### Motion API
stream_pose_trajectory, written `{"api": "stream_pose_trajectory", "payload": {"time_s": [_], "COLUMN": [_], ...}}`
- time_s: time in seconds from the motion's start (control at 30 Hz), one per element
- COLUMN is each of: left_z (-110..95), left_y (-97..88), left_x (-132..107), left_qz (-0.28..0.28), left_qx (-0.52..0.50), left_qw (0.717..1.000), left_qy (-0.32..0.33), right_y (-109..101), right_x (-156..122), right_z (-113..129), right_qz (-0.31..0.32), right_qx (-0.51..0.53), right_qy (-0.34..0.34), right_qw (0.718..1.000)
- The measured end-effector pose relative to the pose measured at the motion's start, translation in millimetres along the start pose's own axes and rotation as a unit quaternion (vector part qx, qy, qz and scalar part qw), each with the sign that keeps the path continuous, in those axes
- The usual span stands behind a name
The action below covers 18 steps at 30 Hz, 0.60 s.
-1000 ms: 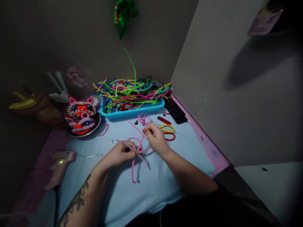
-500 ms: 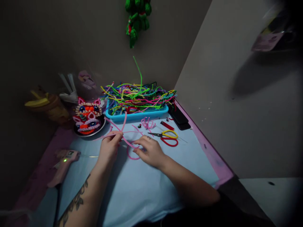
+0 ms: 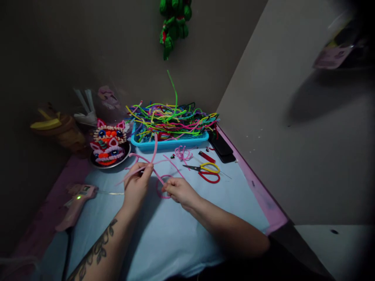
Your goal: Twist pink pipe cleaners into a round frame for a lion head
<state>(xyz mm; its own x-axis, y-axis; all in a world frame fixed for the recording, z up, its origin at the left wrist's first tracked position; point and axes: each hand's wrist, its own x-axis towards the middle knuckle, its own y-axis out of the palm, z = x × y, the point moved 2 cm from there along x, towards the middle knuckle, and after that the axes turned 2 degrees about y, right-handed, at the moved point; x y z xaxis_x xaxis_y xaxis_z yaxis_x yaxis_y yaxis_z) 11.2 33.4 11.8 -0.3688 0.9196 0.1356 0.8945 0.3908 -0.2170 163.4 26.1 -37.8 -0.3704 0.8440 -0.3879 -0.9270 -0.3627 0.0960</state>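
Several pink pipe cleaners [image 3: 155, 150] cross one another at the fingertips of my left hand [image 3: 137, 181], which pinches them where they meet. Their loose ends stick out up, left and right. My right hand [image 3: 180, 191] is closed on the lower end of one strand, down and to the right of the crossing. Behind the right fingers, a pink ring [image 3: 159, 190] lies on the light blue cloth, partly hidden. A small curled pink bundle [image 3: 183, 153] rests just beyond. To the right are scissors [image 3: 208, 168] with one yellow and one red handle.
A blue tray [image 3: 170, 144] heaped with coloured pipe cleaners stands at the back. Left of it, a dark bowl [image 3: 111, 167] holds fuzzy animal-face figures. A pink glue gun [image 3: 77, 205] lies at left. A red lighter [image 3: 206, 157] and a black phone [image 3: 224, 148] are at right.
My right hand has closed its fingers on the lower end of a pink pipe cleaner, having been more open before. My left hand keeps its pinch at the crossing.
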Motion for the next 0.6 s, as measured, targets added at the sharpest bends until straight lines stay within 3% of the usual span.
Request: {"api": "stream_pose_trajectory", "payload": {"time_s": [0.1,0.2,0.3,0.37,0.5,0.6], "left_z": [4,6,4,3,6,7], "left_y": [-3.4,-3.3,2.3,7.0,16.5,22.5], "left_x": [9,16,14,8,-3,-8], "left_qz": [0.000,0.041,0.137,0.194,0.270,0.305], "left_qx": [-0.054,-0.116,-0.140,-0.135,-0.110,-0.095], "left_qw": [0.998,0.990,0.974,0.964,0.950,0.943], "left_qy": [-0.021,-0.073,-0.116,-0.125,-0.108,-0.091], "right_y": [-9,-34,-57,-63,-53,-43], "right_x": [-9,-16,-14,-10,-3,-2], "right_z": [12,29,37,38,33,29], "right_qz": [0.037,-0.069,-0.155,-0.136,-0.027,-0.019], "right_qx": [-0.048,-0.051,0.004,0.065,0.144,0.151], "right_qy": [-0.053,-0.161,-0.183,-0.159,-0.096,-0.080], "right_qw": [0.997,0.983,0.971,0.976,0.985,0.985]}}
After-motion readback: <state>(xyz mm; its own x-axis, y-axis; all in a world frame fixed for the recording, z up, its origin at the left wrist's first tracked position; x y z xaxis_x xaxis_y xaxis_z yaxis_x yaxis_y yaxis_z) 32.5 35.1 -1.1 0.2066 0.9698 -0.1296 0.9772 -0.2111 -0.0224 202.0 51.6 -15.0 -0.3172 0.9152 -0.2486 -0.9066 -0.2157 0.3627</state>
